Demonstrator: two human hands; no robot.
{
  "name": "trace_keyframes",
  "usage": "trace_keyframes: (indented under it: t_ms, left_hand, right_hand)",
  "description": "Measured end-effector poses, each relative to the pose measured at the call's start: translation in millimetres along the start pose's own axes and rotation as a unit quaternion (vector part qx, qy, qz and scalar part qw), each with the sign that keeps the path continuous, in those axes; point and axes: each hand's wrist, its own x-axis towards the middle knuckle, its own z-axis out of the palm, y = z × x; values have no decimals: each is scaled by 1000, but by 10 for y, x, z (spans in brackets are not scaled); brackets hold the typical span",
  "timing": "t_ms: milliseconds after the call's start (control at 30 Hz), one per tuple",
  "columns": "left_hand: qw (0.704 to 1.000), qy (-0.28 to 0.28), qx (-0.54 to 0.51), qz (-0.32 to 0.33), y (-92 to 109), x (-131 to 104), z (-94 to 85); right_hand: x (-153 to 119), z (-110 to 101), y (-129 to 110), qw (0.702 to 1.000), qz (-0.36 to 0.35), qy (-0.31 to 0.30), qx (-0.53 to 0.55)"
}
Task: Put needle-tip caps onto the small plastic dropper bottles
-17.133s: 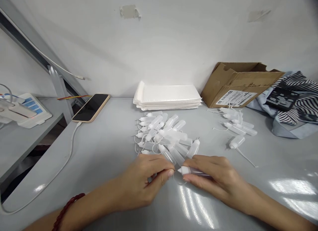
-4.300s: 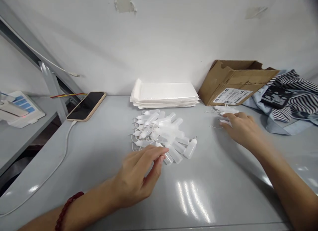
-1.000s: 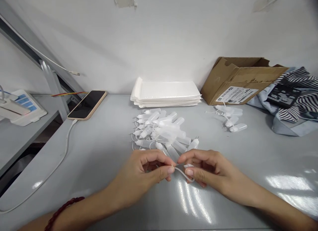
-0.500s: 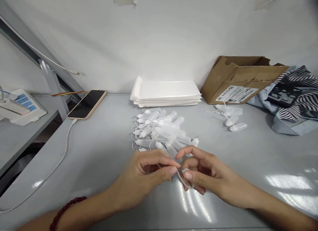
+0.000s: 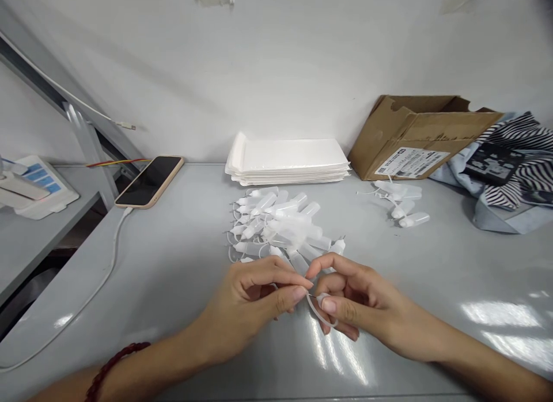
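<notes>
My right hand (image 5: 356, 301) is closed around a small needle-tip bottle (image 5: 322, 298), whose body is mostly hidden by the fingers. From its white collar a thin metal needle points left toward my left hand (image 5: 268, 292). A pale bent strap (image 5: 318, 314) curves below, from the bottle up to my left fingertips. Thumb and forefinger of that hand pinch the strap's end; the cap itself is hidden between them. Just beyond my hands lies a pile of similar translucent bottles (image 5: 287, 223), many with needles and straps showing.
Behind the pile lies a stack of white padded envelopes (image 5: 294, 157). A cardboard box (image 5: 415, 137) stands at the back right, with several more bottles (image 5: 404, 200) before it and striped cloth (image 5: 527, 171) beside it. At left a phone (image 5: 149, 182) is plugged into a white cable (image 5: 113, 258).
My left fingertips have shifted slightly left, away from the bottle, so more of the needle shows between the hands. The grip of both hands is otherwise the same.
</notes>
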Motion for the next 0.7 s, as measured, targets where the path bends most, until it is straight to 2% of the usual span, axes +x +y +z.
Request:
trace_keyframes:
  t_ms: [133, 700]
  left_hand:
    - [1000, -14, -9, 2, -3, 11, 7]
    - [1000, -7, 11, 10, -7, 8, 2]
  right_hand:
    - [16, 0, 2, 1000, -3, -3, 7]
    - [6, -6, -5, 1000, 1, -8, 16]
